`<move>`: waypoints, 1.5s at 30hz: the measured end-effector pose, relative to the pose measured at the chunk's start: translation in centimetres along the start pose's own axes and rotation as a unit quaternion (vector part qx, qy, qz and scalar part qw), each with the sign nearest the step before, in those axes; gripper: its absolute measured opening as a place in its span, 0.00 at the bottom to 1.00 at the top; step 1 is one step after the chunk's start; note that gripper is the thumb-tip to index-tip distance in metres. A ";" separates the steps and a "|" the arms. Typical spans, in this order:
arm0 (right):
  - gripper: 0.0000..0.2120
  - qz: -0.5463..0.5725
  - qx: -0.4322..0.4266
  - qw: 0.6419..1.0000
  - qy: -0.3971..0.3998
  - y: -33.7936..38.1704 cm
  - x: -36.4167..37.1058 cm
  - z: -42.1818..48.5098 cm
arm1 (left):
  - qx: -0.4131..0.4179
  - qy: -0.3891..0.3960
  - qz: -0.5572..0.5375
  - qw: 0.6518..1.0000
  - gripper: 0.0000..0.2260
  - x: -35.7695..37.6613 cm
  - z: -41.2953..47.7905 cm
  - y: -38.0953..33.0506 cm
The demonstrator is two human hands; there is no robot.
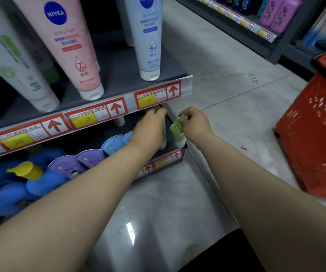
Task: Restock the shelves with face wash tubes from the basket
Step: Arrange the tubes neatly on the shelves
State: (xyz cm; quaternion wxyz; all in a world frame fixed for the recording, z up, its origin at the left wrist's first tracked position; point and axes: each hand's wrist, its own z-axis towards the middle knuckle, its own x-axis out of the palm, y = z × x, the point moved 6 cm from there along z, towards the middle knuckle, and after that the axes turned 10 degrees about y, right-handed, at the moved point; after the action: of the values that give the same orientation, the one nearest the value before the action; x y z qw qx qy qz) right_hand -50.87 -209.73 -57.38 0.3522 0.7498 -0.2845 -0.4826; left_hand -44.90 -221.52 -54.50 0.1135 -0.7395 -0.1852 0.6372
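1. The right hand (194, 124) is pinching the flat crimped end of a green face wash tube (178, 131) between thumb and fingertips. It is holding the tube upright, white cap down, at the right-hand end of the lower shelf (164, 161). The print on the tube is too small to read.
2. The left hand (150, 126) is curling its fingers over the top of a second green tube (164, 127). This tube is standing just beside the first and is mostly hidden behind the hand.
3. Further left on the same shelf, blue tubes (112, 144) and purple tubes (68, 165) are standing cap down in a row. Their lettering is not legible.
4. At the far left, blue bottles (40, 183) with yellow caps are lying in a heap.
5. On the upper shelf (119, 79), a pink tube (66, 46) is showing "NIVEA" in white on a blue disc and a large "7" in a drop. A pale blue tube (149, 36) is showing "NIVEA" and a "4". A white and green tube (13, 55) beside them is blurring past reading.
6. Along that shelf's price strip (91, 116), red-framed labels are carrying red up-arrows and yellow fields. The fields are handwritten "18", "18" and "20".
7. A red basket (315, 138) is standing on the pale floor (227, 95), well apart to the right, with its inside out of view.
8. Across the aisle, pink bottles (280, 14) are standing on another shelf.
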 end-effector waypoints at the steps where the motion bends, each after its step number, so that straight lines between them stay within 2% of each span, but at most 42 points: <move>1: 0.09 0.010 0.001 1.000 0.000 -0.1 0.0 0.1 | -0.007 -0.007 -0.003 1.000 0.25 -0.1 0.1 0.2; 5: 0.07 0.040 0.001 0.999 -0.002 -0.4 0.1 0.3 | -0.004 -0.021 -0.004 1.000 0.17 -0.1 0.6 1.2; 15: 0.08 0.045 -0.021 0.999 0.015 -0.1 0.6 0.7 | 0.001 -0.058 -0.010 0.998 0.17 -0.3 -0.3 2.5; 20: 0.07 0.055 -0.027 0.998 0.021 -0.1 1.5 0.9 | -0.013 -0.095 0.024 0.995 0.13 -0.7 -0.9 2.6; 23: 0.09 0.054 -0.022 0.998 0.015 -0.2 1.5 1.0 | -0.016 -0.087 0.037 0.995 0.14 -0.6 -0.9 2.6; 28: 0.16 0.010 -0.025 0.999 0.024 -0.4 2.1 1.1 | -0.023 -0.063 0.041 0.997 0.17 -0.5 -0.9 2.7; 35: 0.17 0.045 -0.003 0.999 0.014 -0.8 2.3 1.2 | -0.018 -0.023 0.020 0.999 0.19 -0.6 -0.6 2.8; 40: 0.22 0.003 0.014 1.000 0.002 -0.4 1.7 0.4 | 0.000 -0.005 0.032 0.999 0.21 -0.8 -1.3 2.2; 45: 0.25 -0.137 0.001 0.990 -0.035 1.9 0.4 -2.1 | 0.028 0.017 0.038 0.999 0.20 -2.0 -3.8 1.1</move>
State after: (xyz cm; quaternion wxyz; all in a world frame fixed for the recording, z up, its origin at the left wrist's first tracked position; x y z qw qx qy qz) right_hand -48.97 -210.61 -55.45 0.2720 0.7649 -0.1920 -0.5514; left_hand -41.24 -223.04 -52.56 0.1131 -0.7533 -0.1373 0.6331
